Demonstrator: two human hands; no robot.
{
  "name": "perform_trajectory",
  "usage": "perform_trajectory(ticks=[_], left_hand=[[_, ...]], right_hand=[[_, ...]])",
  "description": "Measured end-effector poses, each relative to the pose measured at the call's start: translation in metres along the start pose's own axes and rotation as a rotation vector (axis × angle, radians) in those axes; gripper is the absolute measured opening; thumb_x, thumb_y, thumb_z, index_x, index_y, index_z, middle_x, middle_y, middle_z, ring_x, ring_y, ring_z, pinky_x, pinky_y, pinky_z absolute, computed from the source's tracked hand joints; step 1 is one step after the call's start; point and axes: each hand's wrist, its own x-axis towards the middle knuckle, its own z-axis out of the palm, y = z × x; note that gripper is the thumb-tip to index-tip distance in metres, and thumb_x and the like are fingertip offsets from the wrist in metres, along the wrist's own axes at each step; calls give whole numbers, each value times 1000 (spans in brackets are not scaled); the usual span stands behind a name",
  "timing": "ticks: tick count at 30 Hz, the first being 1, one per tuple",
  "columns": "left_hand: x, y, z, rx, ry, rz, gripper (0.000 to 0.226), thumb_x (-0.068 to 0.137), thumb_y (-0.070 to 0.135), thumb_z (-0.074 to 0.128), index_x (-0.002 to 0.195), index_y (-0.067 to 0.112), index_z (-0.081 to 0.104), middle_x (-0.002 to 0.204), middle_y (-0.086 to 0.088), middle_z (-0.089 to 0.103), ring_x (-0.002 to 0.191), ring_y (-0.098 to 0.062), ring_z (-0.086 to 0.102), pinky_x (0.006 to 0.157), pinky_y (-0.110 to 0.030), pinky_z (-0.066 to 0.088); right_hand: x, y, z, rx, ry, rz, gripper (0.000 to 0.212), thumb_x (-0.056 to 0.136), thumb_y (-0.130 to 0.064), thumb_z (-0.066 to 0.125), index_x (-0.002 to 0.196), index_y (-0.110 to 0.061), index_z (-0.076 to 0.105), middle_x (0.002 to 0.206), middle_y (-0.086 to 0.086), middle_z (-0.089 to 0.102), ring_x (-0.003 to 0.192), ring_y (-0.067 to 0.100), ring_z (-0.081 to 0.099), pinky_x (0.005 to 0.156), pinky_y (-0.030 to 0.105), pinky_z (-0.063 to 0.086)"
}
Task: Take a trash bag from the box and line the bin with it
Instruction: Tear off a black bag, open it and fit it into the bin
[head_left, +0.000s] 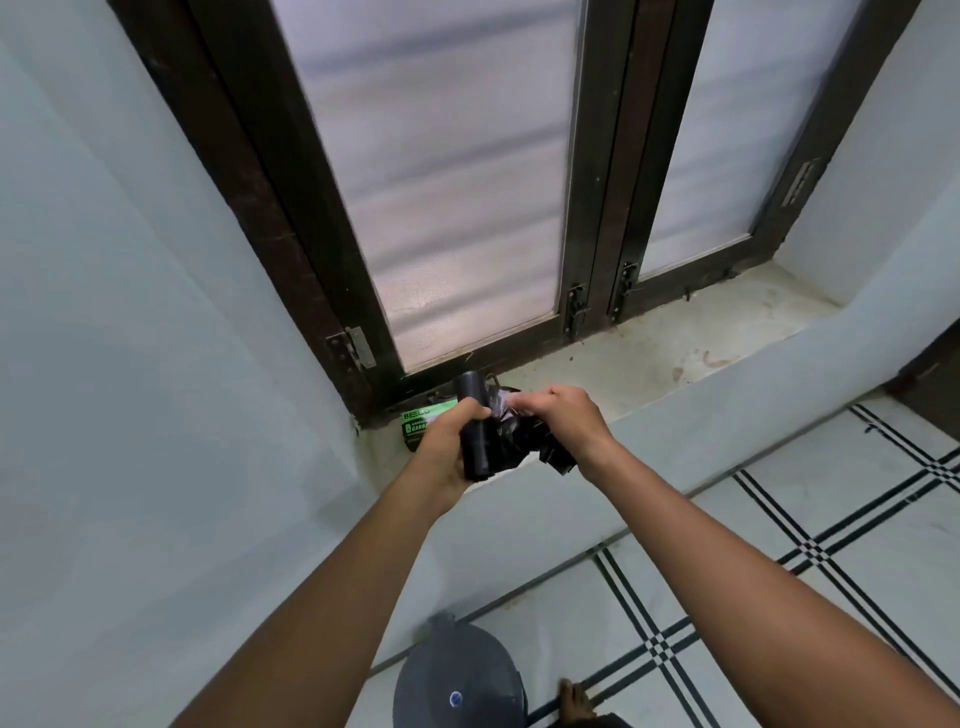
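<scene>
A black roll of trash bags (474, 410) stands upright in my left hand (451, 437), which is shut around its middle, above the window sill. My right hand (561, 415) pinches the loose, crumpled black bag (524, 439) that hangs from the roll. Behind my left hand, the green and black trash bag box (415, 422) lies on the sill in the left corner, partly hidden. The grey round bin (457, 675) stands on the floor below, near the wall, with a small blue sticker on it.
The stone window sill (675, 338) runs right, under a dark-framed frosted window (467, 182). Pale walls flank the recess. White floor tiles with black stripes (779, 571) lie at the right. A bare foot (574, 699) shows beside the bin.
</scene>
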Motion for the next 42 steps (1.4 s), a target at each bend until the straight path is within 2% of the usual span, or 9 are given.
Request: perform_trajectory(ticks=[2, 5, 10, 14, 23, 31, 35, 39, 42], left_hand=[[4, 1, 5, 5, 17, 16, 53, 79, 19, 72, 129, 7, 63, 118, -24, 73, 108, -41, 72, 80, -47, 63], [6, 2, 13, -30, 30, -7, 41, 86, 16, 64, 125, 5, 65, 104, -19, 76, 94, -35, 75, 67, -38, 62], [9, 3, 18, -2, 66, -2, 39, 89, 25, 62, 122, 6, 68, 100, -16, 76, 91, -33, 74, 73, -39, 63], [15, 1, 20, 93, 142, 7, 36, 85, 23, 76, 116, 6, 70, 106, -20, 78, 93, -36, 78, 73, -42, 64], [19, -1, 23, 82, 167, 34, 42, 72, 13, 76, 111, 1, 69, 97, -19, 78, 89, -36, 76, 83, -48, 64], [12, -2, 28, 97, 56, 189, 15, 84, 0, 67, 95, 9, 66, 73, -7, 70, 70, -25, 65, 63, -35, 53], [13, -6, 33, 11, 177, 200, 15, 80, 2, 70, 91, 10, 66, 78, -11, 69, 73, -27, 66, 68, -36, 54], [16, -8, 38, -215, 276, 153, 37, 61, 14, 71, 97, 7, 64, 90, -17, 68, 81, -33, 66, 65, -38, 57], [19, -11, 40, -295, 362, 182, 22, 65, 9, 68, 86, 9, 62, 83, -14, 66, 79, -32, 65, 69, -41, 56]], right_hand=[[7, 2, -1, -50, -22, 12, 56, 64, -55, 87, 100, -17, 66, 94, 2, 73, 85, 22, 72, 57, 34, 55], [20, 4, -5, -70, -50, 28, 38, 70, -43, 88, 94, -17, 75, 90, 3, 78, 87, 23, 75, 71, 39, 62], [31, 6, -11, -43, -116, -20, 21, 79, -26, 80, 97, -18, 71, 95, 11, 76, 84, 28, 76, 78, 46, 64], [32, 2, -13, -117, -113, -122, 26, 82, -23, 81, 106, -21, 75, 95, 3, 76, 84, 20, 75, 77, 36, 63], [27, 2, -2, -113, 52, -206, 11, 73, -30, 84, 76, -20, 81, 70, -4, 76, 69, 12, 72, 65, 26, 56], [39, 18, -4, 29, -20, 29, 18, 79, -28, 85, 77, -11, 79, 71, 3, 76, 68, 20, 68, 66, 31, 53], [39, 10, 0, -117, 104, -14, 17, 91, -30, 75, 88, -13, 79, 81, 2, 74, 82, 23, 69, 73, 31, 53], [40, 1, 14, -41, 243, 93, 18, 100, -24, 63, 91, -10, 70, 87, 9, 66, 85, 30, 63, 71, 31, 46], [38, 0, 30, 48, 317, 134, 20, 103, -21, 58, 104, -5, 69, 96, 11, 67, 86, 29, 63, 72, 30, 45]])
